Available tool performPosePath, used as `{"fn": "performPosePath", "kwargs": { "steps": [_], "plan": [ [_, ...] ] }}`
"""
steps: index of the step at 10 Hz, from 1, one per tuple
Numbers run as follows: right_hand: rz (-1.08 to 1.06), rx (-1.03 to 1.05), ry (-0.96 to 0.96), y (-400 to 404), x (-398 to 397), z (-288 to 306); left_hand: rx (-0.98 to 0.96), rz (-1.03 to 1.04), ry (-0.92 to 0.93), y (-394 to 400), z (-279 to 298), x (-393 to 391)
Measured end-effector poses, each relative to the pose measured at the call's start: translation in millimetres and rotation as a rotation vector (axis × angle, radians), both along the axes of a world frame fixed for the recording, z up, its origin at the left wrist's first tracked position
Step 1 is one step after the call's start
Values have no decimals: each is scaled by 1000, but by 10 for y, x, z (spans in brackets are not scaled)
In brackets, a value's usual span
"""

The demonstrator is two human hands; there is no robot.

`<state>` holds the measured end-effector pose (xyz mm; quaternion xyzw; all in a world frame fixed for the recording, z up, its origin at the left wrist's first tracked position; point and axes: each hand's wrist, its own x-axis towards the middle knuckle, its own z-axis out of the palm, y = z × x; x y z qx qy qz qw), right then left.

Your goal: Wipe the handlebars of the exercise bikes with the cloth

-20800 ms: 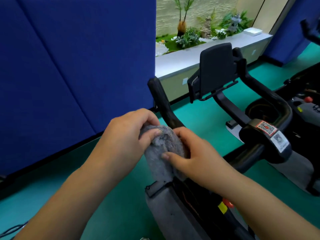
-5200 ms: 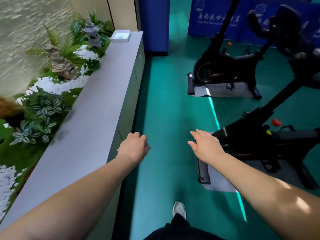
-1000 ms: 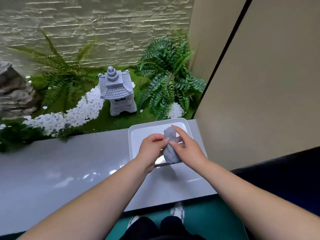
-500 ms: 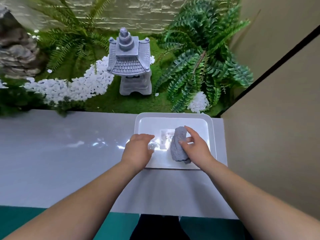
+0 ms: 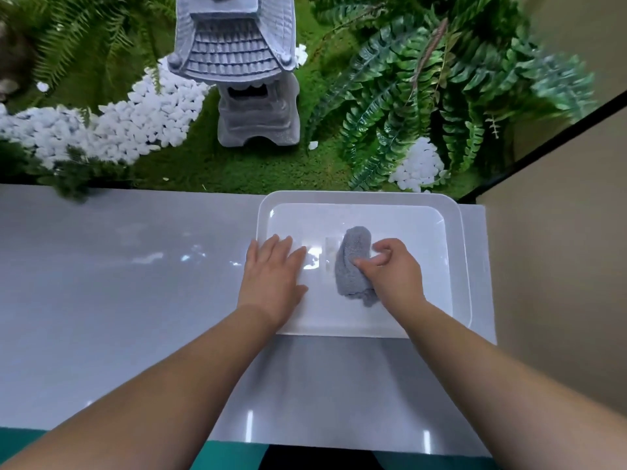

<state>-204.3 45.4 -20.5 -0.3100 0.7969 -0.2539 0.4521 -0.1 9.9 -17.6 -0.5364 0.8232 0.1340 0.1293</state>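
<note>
Two fingers of right hand pinch cloth.

There are no words or numbers to read here. A small pale patch shows on the bottom of the white tray, but it is too blurry to tell what it says.

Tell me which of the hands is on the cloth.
The right hand: its fingers curl against the grey cloth lying in the white tray. The left hand lies flat and open over the tray's left edge, clear of the cloth.
</note>
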Motion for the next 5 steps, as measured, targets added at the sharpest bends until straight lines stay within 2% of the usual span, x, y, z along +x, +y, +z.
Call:
{"fn": "performPosePath", "kwargs": {
  "steps": [1, 3, 5],
  "plan": [
    [6, 2, 41, 36, -8, 3, 10, -4, 3, -12, 24, -4],
    [152, 41, 116, 50, -109, 279, 100, 38, 40, -113, 318, -14],
    [397, -4, 387, -11, -249, 1112, -3, -31, 14, -293, 1088, -27]
  ]
}}
